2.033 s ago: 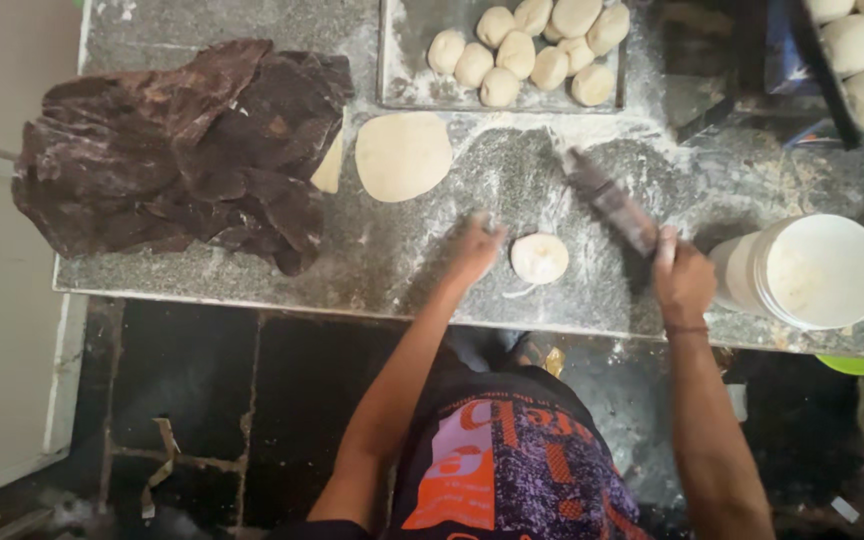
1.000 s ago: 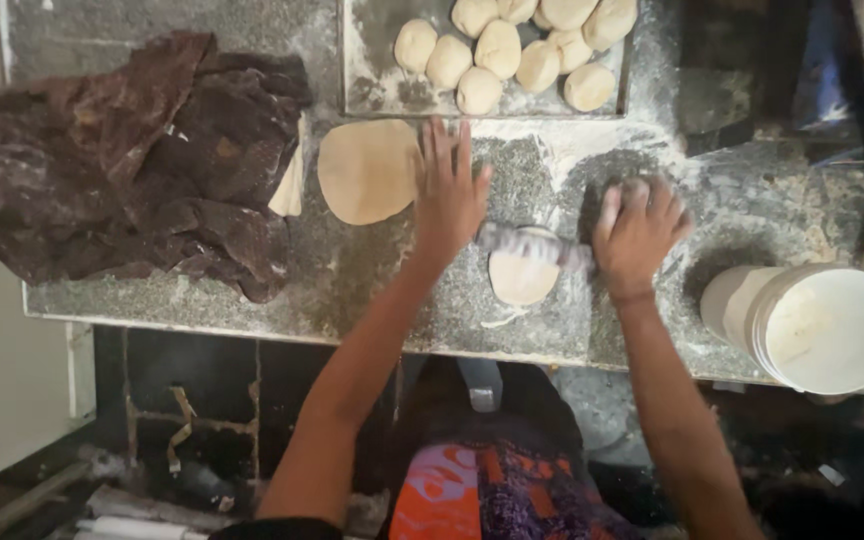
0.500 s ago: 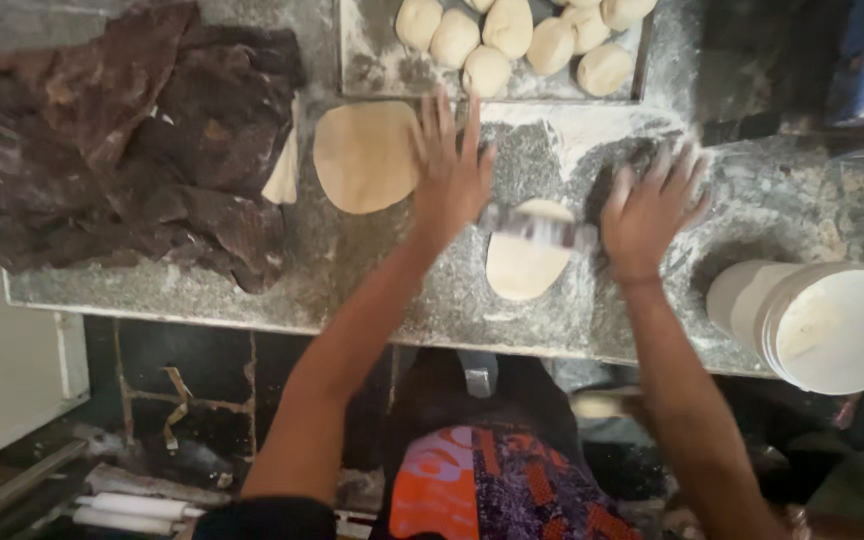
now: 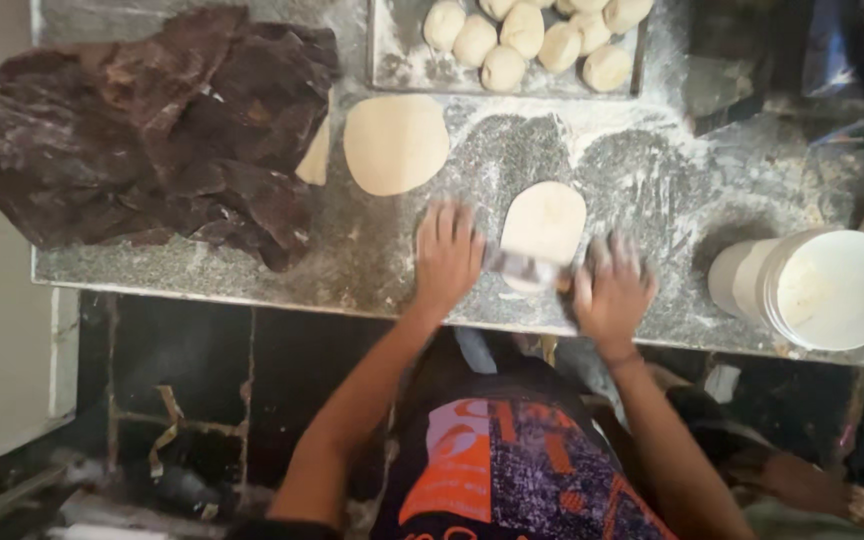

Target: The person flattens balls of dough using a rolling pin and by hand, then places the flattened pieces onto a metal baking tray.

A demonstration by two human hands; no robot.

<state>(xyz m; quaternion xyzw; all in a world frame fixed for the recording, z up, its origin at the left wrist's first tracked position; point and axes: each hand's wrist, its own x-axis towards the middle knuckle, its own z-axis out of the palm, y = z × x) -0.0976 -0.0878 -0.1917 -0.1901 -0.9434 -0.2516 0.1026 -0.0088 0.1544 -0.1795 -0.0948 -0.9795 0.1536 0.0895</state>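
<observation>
Head view: left hand [image 4: 447,262] and right hand [image 4: 612,290], palms flat and fingers spread, are pressing the rolling pin [image 4: 524,268], now drawn nearer across the dough disc [image 4: 544,222], which is lengthening on the floured counter [image 4: 652,180].

We see a pale, oval flattened dough disc [image 4: 544,222] lying flat just beyond our fingertips, its near edge under the blurred rolling pin [image 4: 527,268] between our fingers.

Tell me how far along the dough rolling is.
Done: one flat round lies on the floured counter. In hand: left hand and right hand press a rolling pin over an oval piece. Left: dough balls wait in the tray.
</observation>
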